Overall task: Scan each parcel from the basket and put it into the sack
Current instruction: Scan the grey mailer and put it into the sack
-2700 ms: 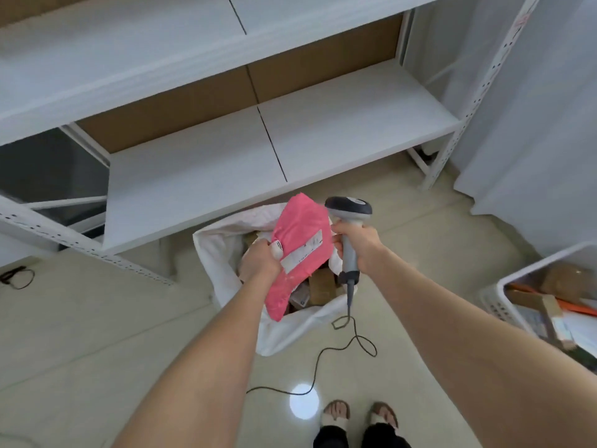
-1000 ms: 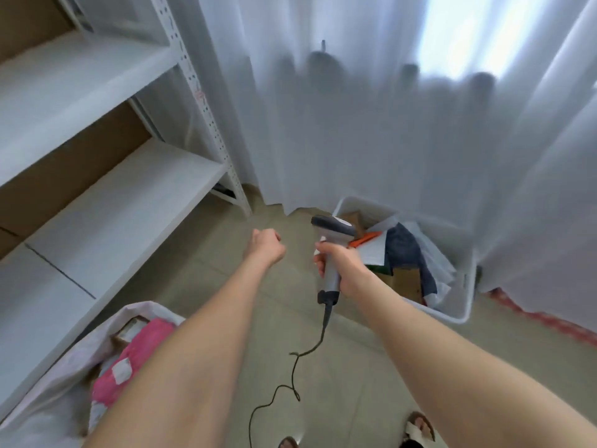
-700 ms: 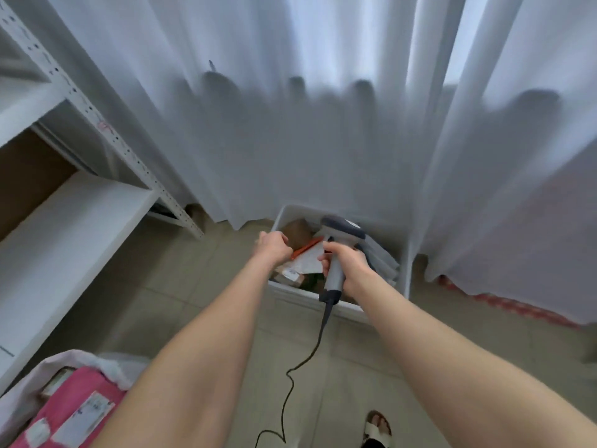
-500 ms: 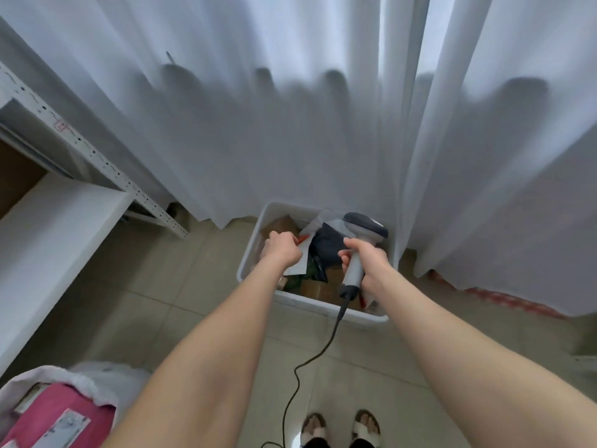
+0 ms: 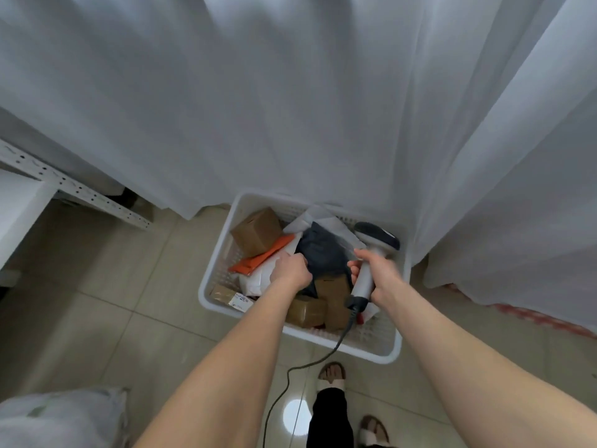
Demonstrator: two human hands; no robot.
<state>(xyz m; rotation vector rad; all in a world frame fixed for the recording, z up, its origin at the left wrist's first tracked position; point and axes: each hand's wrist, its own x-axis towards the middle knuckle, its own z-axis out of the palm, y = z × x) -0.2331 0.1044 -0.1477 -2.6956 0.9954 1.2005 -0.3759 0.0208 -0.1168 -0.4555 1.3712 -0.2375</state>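
Note:
A white plastic basket (image 5: 209,287) stands on the floor against the curtain and holds several parcels. Among them are a brown box (image 5: 256,233), an orange mailer (image 5: 258,257), a white mailer (image 5: 256,281), a dark parcel in clear wrap (image 5: 324,250) and brown boxes (image 5: 334,294). My left hand (image 5: 289,271) is inside the basket, its fingers curled on the left edge of the dark parcel. My right hand (image 5: 376,273) grips the handle of the grey barcode scanner (image 5: 378,237) above the basket's right side. Only a corner of the white sack (image 5: 61,418) shows, at the bottom left.
White curtains (image 5: 290,108) hang right behind the basket. A white metal shelf rack (image 5: 74,189) juts in at the left. The scanner's black cable (image 5: 310,362) trails down over the tiled floor past my sandalled feet (image 5: 331,375).
The pink parcel went into the sack. I have turned from the sack to the basket, and my left hand has reached in and closed on the dark parcel. The scanner came along in my right hand.

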